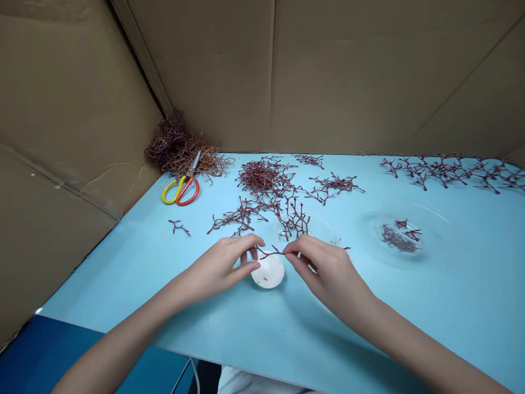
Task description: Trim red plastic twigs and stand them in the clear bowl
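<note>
A thin reddish-brown twig (268, 254) with small side branches stretches between my hands. My right hand (328, 262) pinches its right end between thumb and fingers. My left hand (227, 262) is at the other end, thumb and forefinger apart; the twig's tip reaches its fingers, and whether they touch it I cannot tell. Below the twig sits a small white round dish (268, 273) with tiny brown bits in it. Just behind my hands, a clear plastic dish (326, 230) has branched twigs (293, 219) standing at its left side.
Scissors (188, 183) with yellow and red handles lie at the left, against a tangled brown heap (180, 148). A twig pile (262, 178) spreads mid-table. Another clear dish (426, 241) holds short pieces. More twigs (451, 172) line the back right. Cardboard walls (328, 76) enclose the table.
</note>
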Available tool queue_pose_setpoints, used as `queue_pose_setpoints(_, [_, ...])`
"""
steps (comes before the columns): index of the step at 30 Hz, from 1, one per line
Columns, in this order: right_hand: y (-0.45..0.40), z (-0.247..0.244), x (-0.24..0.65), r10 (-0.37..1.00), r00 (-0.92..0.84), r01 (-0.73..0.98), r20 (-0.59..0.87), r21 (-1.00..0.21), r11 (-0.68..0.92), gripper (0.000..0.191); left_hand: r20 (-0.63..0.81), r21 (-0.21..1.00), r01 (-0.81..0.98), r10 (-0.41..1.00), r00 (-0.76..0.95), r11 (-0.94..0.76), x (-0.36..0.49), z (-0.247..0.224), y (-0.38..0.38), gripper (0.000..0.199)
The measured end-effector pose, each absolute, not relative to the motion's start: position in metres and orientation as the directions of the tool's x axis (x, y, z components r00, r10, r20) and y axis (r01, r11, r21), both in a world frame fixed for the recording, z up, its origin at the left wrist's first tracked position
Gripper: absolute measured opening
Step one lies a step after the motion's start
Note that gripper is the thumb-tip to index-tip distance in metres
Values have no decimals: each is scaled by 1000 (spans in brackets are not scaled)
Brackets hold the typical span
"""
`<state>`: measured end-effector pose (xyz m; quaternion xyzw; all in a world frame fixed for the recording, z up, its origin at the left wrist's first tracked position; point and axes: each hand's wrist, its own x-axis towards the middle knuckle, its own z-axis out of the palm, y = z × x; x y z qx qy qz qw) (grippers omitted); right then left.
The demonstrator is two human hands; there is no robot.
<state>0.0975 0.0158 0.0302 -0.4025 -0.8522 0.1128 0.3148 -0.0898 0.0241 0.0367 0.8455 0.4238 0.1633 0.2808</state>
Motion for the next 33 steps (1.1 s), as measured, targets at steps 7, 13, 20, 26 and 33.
queue_pose_setpoints(7, [14,27,95,802,-506,706,317,-382,596,18,0,658,649,862,507,-382,-103,22,26,21])
queue_pose_setpoints(13, [10,17,95,735,-611,738,294,-124,664,23,-8,577,676,825,565,-458,-100,2,28,20])
queue_pose_setpoints(20, [10,14,89,702,-649,727,292,-34,686,31,-56,449,755,828,557,-478,-100,-3,26,21])
queue_pose_setpoints(26, [11,15,83,664,-667,715,338,40,698,37,-37,285,789,816,577,-544,-99,-2,26,23])
queue_pose_setpoints(33, [14,12,81,638,-677,693,367,26,721,38,-49,201,798,808,587,-568,-99,1,26,24])
